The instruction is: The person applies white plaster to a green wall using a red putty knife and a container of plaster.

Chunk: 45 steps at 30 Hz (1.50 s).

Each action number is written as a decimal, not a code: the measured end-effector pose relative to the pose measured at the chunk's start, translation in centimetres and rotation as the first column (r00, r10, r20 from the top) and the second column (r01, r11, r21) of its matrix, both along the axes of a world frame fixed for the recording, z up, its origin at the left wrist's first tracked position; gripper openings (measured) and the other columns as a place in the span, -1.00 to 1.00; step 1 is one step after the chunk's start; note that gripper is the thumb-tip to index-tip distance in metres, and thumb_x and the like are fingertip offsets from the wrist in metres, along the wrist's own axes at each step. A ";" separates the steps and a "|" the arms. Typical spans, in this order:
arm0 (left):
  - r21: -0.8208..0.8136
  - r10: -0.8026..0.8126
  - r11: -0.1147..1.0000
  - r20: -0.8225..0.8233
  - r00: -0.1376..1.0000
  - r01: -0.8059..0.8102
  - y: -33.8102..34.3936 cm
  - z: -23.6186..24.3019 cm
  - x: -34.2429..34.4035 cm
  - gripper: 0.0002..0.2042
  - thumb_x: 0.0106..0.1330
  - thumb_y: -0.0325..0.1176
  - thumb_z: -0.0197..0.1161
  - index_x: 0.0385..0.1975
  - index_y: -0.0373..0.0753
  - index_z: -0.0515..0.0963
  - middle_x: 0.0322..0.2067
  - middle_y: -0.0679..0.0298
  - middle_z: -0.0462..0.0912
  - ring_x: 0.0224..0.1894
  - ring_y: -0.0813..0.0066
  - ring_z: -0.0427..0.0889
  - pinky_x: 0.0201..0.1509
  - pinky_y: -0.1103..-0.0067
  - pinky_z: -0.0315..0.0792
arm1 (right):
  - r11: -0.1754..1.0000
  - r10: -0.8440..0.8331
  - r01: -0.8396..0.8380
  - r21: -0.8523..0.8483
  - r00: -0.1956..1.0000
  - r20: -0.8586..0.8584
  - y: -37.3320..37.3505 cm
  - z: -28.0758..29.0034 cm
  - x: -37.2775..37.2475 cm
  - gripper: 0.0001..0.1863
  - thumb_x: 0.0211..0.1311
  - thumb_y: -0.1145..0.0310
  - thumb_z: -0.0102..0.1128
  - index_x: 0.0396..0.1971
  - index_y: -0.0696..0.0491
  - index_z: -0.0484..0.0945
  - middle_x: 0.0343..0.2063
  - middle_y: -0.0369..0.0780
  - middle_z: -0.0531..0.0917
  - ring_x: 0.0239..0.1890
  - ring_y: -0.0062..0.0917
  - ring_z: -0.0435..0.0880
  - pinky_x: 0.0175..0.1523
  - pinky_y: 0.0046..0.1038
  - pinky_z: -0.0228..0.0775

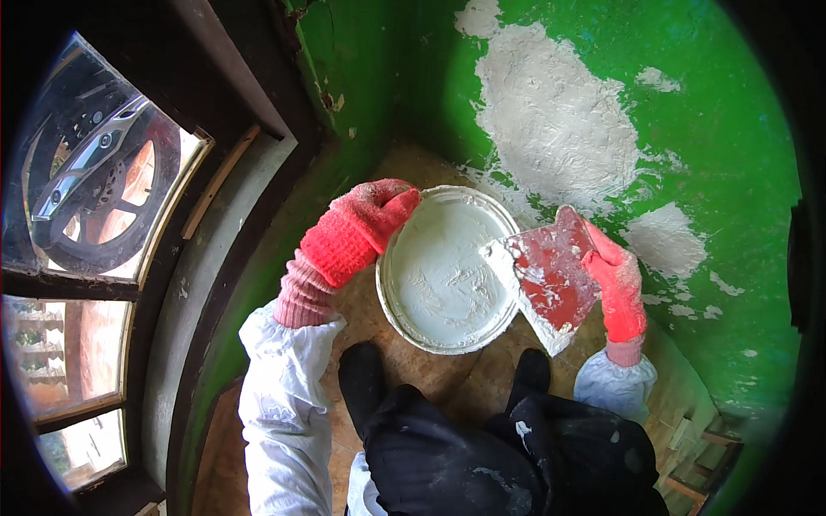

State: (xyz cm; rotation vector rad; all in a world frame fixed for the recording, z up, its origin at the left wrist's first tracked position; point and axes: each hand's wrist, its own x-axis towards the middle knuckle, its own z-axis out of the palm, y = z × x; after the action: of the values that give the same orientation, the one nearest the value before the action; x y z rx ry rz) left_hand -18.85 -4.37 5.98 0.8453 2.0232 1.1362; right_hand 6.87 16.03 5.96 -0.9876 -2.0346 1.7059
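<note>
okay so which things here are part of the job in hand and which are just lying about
In use: left hand holding the round pan of white filler; right hand holding the red wide scraper; patched green wall.
Just there: window, steering wheel outside, floor.

The left hand (366,225) grips the left rim of the bucket (389,292). The bucket is in the middle, above the floor (404,163), and it is full of putty (443,275). The right hand (613,279) is on the right side of the bucket and holds a wide scraper (551,279). The scraper's left edge is over the putty, at the bucket's right rim. The wall (714,129) is behind and to the right. The window (95,215) is far left. Two shoes (361,378) are on the floor, below the bucket.
</note>
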 end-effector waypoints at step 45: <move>-0.066 -0.097 0.995 -0.318 0.943 0.080 1.3 5.0 0.5 -0.74 0.22 -0.23 0.02 -0.23 -0.25 0.50 -0.46 0.14 0.56 -0.40 0.40 0.55 -0.26 0.56 0.41 | 0.874 0.304 -0.409 0.264 0.882 0.360 -1.2 3.9 -2.6 -0.61 0.04 0.50 -0.06 -0.05 0.09 0.44 -0.36 -0.05 0.60 -0.44 -0.59 0.60 -0.27 -0.56 0.39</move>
State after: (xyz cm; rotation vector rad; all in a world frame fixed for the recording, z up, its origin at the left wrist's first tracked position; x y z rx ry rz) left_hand -18.33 -3.05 10.96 1.1446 2.2386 0.9381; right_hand 4.31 14.84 9.85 -0.8362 -2.7507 1.3461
